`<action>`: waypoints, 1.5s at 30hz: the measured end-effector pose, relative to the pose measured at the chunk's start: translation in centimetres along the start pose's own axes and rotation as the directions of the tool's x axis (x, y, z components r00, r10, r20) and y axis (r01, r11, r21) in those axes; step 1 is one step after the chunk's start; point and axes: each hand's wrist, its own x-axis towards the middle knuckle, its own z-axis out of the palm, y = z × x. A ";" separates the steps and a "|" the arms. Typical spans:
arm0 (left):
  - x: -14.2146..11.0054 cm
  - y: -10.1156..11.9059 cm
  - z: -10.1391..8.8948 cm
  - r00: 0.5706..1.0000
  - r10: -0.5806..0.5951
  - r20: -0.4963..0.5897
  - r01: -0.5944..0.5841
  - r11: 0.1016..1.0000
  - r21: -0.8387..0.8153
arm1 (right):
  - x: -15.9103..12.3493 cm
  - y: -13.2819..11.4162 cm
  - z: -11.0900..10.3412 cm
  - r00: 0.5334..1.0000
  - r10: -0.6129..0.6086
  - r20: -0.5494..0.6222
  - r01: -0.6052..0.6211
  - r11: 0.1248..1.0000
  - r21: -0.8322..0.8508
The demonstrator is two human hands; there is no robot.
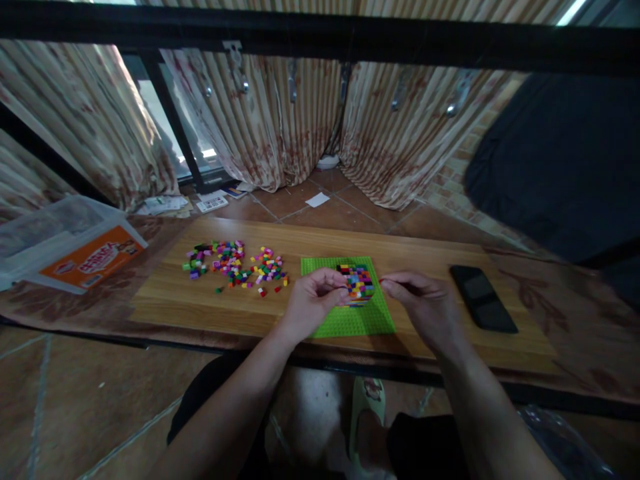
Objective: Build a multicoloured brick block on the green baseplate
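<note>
A block of many-coloured toy bricks (360,283) stands on a green baseplate (360,323). At its left side is my left hand (320,293), thumb and fingers pinched together; whatever they hold, if anything, is hidden. My right hand (417,293) is just off the right side of the stack. Its thumb and forefinger pinch a small red brick (383,281), only partly visible. Loose small bricks (233,263) in mixed colours lie in piles to the left of the baseplate.
Everything rests on a wooden board (250,233). A black phone (483,298) lies near its right end. On the far left stands a clear plastic box (65,220) with an orange label. Striped curtains (270,120) hang behind a dark horizontal bar (320,37).
</note>
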 end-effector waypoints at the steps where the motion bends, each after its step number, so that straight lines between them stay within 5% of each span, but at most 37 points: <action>1: 0.1 0.0 -0.1 1.000 0.003 -0.022 -0.003 1.000 0.018 | -0.1 0.2 -0.1 0.999 -0.044 0.026 0.045 0.997 -0.058; 6: 0.3 -0.2 -0.4 0.995 0.030 -0.094 -0.020 0.994 0.110 | -0.6 1.2 0.6 0.958 -0.196 0.210 0.261 0.899 -0.351; 11: 0.3 -0.3 -0.6 0.994 0.016 -0.111 -0.003 0.993 0.119 | -0.5 1.5 1.2 0.944 -0.230 0.235 0.319 0.820 -0.475; 18: 0.2 -0.2 -0.6 0.992 0.014 -0.128 0.002 0.992 0.125 | -0.6 1.0 1.5 0.972 -0.186 0.145 0.234 0.836 -0.497; 45: 0.2 -0.8 -1.0 0.996 0.021 -0.084 -0.002 0.977 0.214 | -1.0 1.2 1.8 0.910 -0.325 0.256 0.410 0.623 -0.667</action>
